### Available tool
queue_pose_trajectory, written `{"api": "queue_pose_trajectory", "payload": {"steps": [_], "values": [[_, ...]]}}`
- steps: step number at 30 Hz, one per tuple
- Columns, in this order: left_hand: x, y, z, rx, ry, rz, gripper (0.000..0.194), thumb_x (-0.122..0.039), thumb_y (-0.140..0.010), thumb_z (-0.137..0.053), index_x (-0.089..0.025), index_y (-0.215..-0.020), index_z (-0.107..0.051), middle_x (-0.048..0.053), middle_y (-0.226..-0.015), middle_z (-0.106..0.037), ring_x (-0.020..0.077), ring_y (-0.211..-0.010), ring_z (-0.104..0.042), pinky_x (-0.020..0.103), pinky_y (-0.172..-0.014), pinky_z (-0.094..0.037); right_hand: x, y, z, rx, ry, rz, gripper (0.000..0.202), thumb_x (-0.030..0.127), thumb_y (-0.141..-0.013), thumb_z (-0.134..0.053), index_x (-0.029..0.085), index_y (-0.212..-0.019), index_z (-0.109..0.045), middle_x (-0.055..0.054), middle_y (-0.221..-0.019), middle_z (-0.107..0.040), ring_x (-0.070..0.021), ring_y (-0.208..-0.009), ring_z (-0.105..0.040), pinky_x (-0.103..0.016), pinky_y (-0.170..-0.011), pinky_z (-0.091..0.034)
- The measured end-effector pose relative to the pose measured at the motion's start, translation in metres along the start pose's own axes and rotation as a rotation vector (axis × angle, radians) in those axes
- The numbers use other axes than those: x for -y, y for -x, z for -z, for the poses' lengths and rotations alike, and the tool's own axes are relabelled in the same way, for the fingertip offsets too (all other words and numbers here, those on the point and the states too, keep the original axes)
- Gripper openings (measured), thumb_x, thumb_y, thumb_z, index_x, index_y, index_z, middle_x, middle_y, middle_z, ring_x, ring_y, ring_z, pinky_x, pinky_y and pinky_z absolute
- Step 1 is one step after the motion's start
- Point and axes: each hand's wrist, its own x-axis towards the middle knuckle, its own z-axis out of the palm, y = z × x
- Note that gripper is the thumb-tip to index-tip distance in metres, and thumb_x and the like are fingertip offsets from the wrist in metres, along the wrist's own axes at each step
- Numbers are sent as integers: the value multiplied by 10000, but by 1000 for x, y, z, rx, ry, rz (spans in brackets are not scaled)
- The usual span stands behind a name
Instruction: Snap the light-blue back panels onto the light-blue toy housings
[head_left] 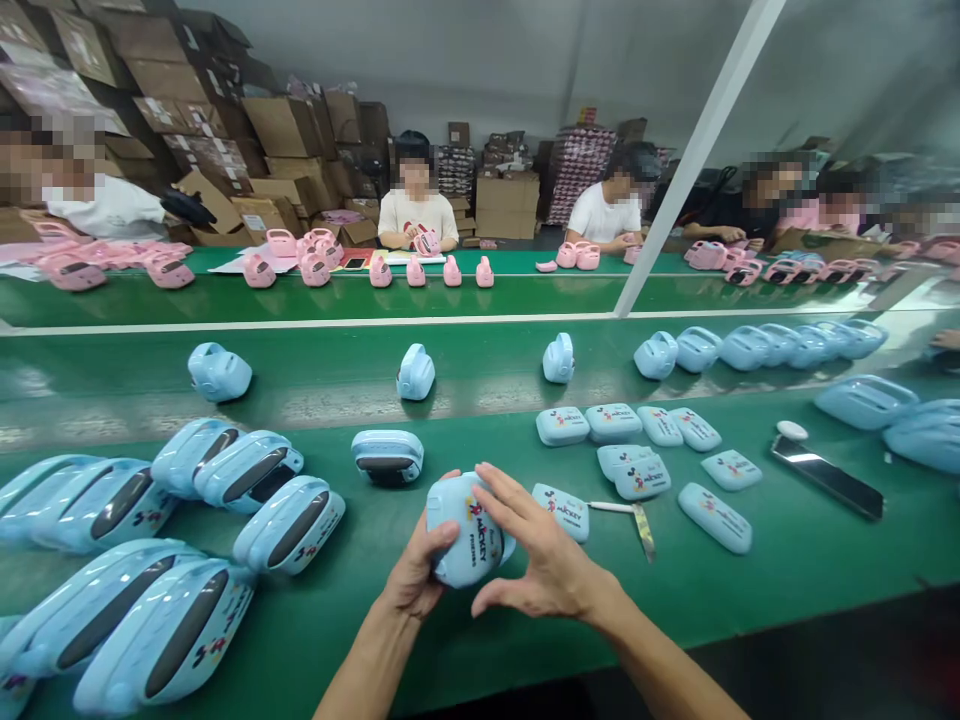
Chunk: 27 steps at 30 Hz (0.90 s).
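Observation:
A light blue plastic case (459, 545) with a printed cartoon mouse and lettering is gripped in my left hand (415, 572), thumb across its near face. Over its right side reaches my right hand (544, 555), fingers spread and thumb held apart; the fingertips are at the case's upper edge, and whether they press on it I cannot tell. Just right of that hand lie a printed light blue lid (562, 512) and a small knife (643, 530) with a white handle. Beyond my left hand stands another blue case (388, 457) with a dark window.
Several blue cases (199, 625) crowd the left of the green table (315, 640). Several printed lids (634, 470) and a phone (829, 478) lie to the right. More blue cases (559, 358) stand on the belt ahead. Across it, people handle pink cases (315, 262) near a white post (690, 170).

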Motion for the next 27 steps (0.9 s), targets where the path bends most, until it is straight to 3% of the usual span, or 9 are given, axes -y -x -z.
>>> {"api": "queue_pose_trajectory", "payload": {"steps": [7,11,17,27], "values": [[-2,10,-8,-64,-47,-47,799,-301,-573,-921,-280,-1304,-600,108,-1272,-683,385,-1207,-603,502,-1031,-468,-3,-10,-6,74,11,74,1158,534,-663,-872,229,-1584,-239,-221,-1576,-374,-377,-1462,-365,-558,-1151,-394],[-6,14,-12,-112,-89,-69,834,-303,-501,-958,-257,-1263,-621,112,-1208,-702,369,-1121,-637,467,-959,-507,-2,-9,-1,66,35,75,1076,513,-686,-865,235,-1562,-305,-213,-1522,-454,-360,-1415,-437,-539,-1122,-434],[-9,16,-20,-187,-136,-45,659,-250,-606,-902,-244,-1208,-635,93,-1130,-726,329,-1052,-668,461,-941,-511,3,-13,2,83,22,46,1038,494,-681,-873,260,-1544,-346,-180,-1486,-501,-333,-1378,-474,-516,-1111,-448],[-13,17,-20,-213,-191,-34,635,-230,-599,-892,-240,-1185,-647,63,-1060,-749,296,-1024,-676,420,-930,-502,2,-7,-6,63,-4,-4,998,472,-676,-877,254,-1522,-393,-182,-1437,-541,-349,-1330,-495,-552,-1062,-477]]}}
